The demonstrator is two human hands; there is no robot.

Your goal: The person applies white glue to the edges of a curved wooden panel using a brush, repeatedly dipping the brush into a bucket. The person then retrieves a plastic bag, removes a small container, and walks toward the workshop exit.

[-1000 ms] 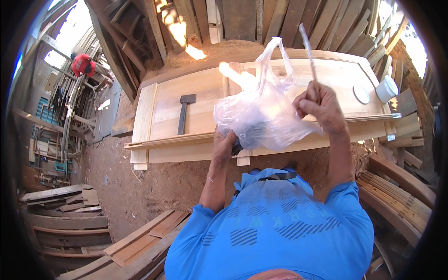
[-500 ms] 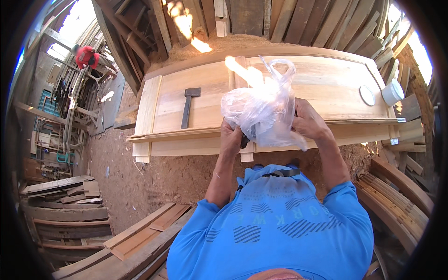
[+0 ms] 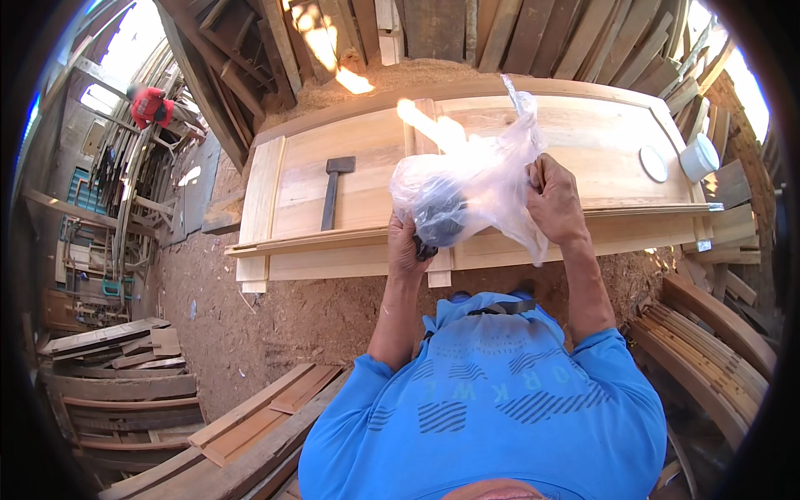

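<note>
Sawdust covers the floor under the wooden door panel (image 3: 467, 167) beyond my fingers. The thin stick I held up a moment ago is gone; both hands now grip the clear plastic bag (image 3: 475, 187), left hand (image 3: 407, 246) clasped beneath its dark lump, right hand (image 3: 554, 200) pinching the side.

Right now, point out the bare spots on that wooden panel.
Bare: the wooden panel between the hammer and the plastic bag, and right of the bag up to the round lid. Crowded: the white cup corner.
</note>
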